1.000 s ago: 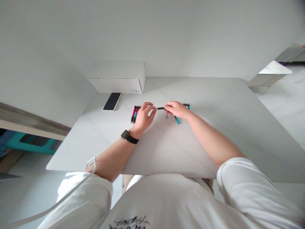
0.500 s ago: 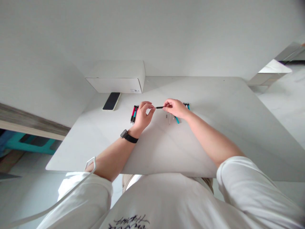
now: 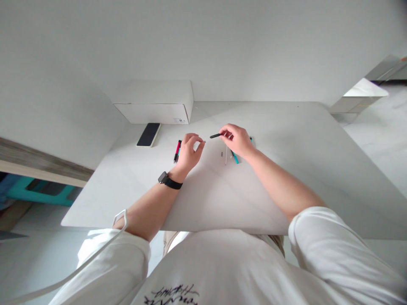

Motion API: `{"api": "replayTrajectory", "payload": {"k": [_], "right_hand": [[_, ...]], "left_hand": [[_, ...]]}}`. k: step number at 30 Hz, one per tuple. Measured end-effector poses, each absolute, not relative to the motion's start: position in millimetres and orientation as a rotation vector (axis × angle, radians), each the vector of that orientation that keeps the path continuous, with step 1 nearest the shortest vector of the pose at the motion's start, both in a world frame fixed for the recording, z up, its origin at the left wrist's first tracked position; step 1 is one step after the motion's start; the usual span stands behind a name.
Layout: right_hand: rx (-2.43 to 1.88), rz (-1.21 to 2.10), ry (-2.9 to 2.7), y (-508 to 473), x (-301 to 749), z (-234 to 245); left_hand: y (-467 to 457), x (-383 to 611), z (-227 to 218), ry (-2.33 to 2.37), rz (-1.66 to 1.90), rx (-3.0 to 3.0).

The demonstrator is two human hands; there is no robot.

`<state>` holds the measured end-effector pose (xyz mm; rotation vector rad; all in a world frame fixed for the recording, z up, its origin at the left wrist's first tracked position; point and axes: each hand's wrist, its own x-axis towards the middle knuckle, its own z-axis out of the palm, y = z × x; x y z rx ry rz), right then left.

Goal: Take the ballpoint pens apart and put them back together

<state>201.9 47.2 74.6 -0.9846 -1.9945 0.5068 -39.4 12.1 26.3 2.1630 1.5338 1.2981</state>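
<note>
Between the thumb and forefinger of my right hand [image 3: 237,139] is a black pen barrel [image 3: 215,136], its free end pointing left. My left hand [image 3: 190,152] pinches a small, pale pen tip [image 3: 204,142], a short gap away from the barrel. Beneath my right hand lie a thin pen refill [image 3: 226,156], a tiny dark spring-like piece [image 3: 221,154] and a teal pen part [image 3: 235,157]. A red and black pen [image 3: 177,151] lies beside my left hand, with a teal one mostly hidden behind the fingers. More pens [image 3: 252,140] are largely covered by my right hand.
A white box [image 3: 152,113] stands against the wall at the back left of the white table [image 3: 270,203]. In front of it lies a phone [image 3: 149,134]. A pale cable [image 3: 79,267] runs past my left sleeve.
My hands have moved apart. The black barrel has come away from the small tip, going up and right with my right hand, and is now tilted.
</note>
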Motion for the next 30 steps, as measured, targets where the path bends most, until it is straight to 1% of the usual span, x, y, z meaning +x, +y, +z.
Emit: {"api": "replayTrajectory", "payload": {"k": [3,6,12,20,25,30], "right_hand": [[-1.083,0.534,-1.925,56,209,72],[-1.132,0.575,-1.893,63,215,68],[-1.134,0.689,-1.966,69,218,61],[-1.126,0.871,-2.172,71,217,49],[-1.183,0.805,-2.331,70,211,42],[-1.147,0.71,-2.405,70,204,33]], "left_hand": [[7,-43,30,1.671,1.077,2.413],[4,-46,30,1.7,0.863,2.583],[3,-43,25,1.664,0.615,2.71],[2,-43,22,1.659,0.617,2.66],[5,-45,20,1.66,0.648,2.627],[7,-47,17,1.625,0.712,2.603]]}}
